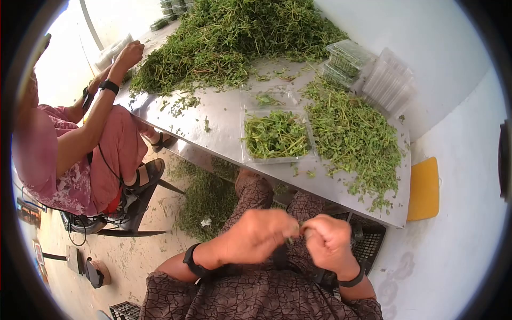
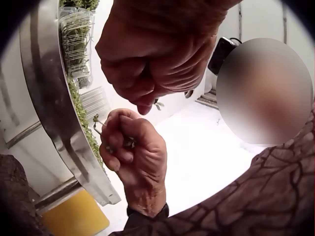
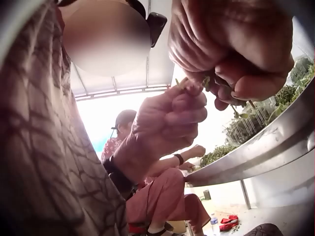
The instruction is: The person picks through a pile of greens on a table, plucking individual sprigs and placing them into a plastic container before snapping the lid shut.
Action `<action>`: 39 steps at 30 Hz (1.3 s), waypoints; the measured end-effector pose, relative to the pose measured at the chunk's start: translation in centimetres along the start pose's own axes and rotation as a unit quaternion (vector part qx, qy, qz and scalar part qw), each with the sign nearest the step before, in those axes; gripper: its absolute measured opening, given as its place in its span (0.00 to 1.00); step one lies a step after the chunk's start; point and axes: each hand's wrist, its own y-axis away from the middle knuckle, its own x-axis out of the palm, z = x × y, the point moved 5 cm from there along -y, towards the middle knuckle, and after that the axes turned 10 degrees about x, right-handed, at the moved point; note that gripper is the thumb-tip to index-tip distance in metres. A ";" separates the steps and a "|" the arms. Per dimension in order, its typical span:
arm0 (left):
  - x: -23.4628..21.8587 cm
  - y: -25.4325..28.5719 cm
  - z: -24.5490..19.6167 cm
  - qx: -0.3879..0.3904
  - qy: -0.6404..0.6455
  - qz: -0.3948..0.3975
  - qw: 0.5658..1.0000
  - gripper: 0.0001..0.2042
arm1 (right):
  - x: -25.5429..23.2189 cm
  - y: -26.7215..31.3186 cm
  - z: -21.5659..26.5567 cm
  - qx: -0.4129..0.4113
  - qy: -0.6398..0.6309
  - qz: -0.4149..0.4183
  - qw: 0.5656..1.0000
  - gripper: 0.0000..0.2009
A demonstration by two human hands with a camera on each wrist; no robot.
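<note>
Above the lap, my left hand [image 1: 258, 234] pinches a small green sprig, with a leaf [image 2: 158, 104] showing beside its fingertips in the left wrist view. Close by, my right hand [image 1: 328, 242] has its fingers curled round green stems [image 2: 97, 123], which stick out past them. In the right wrist view the fingertips of the left hand [image 3: 167, 118] and right hand [image 3: 231, 49] are very near each other; whether they touch I cannot tell. Beyond both hands, an open clear box [image 1: 276, 136] of cut greens stands on the metal table [image 1: 213, 125].
Loose greens [image 1: 354, 141] lie right of the box, and a large heap [image 1: 240, 37] covers the back. Clear boxes [image 1: 346, 61] and stacked empty containers [image 1: 388, 80] stand by the wall. Another person [image 1: 80, 144] sits at the left. A black crate [image 1: 370, 240] is below the table.
</note>
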 end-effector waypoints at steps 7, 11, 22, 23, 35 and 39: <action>1.2 0.8 3.1 -0.302 0.335 -0.217 0.866 0.13 | 0.2 -0.2 2.4 0.170 -0.205 0.129 0.955 0.06; 2.2 1.8 3.8 -0.313 0.424 -0.113 0.842 0.13 | 1.8 -0.8 1.0 0.151 -0.203 0.064 0.965 0.07; 1.0 1.1 4.1 -0.364 0.327 -0.116 0.864 0.13 | 0.9 -1.8 2.5 -0.070 0.222 -0.183 0.955 0.15; 0.9 0.9 3.9 -0.366 0.325 -0.114 0.864 0.13 | 0.9 -1.9 2.3 -0.069 0.219 -0.173 0.958 0.15; -1.3 -2.3 2.4 -0.374 0.372 -0.047 0.848 0.14 | -1.4 -1.7 1.7 -0.094 0.068 -0.201 0.973 0.18; -3.8 -5.8 1.6 -0.327 0.018 -0.046 0.944 0.09 | -2.4 -0.8 -0.3 -0.057 0.024 -0.164 0.984 0.14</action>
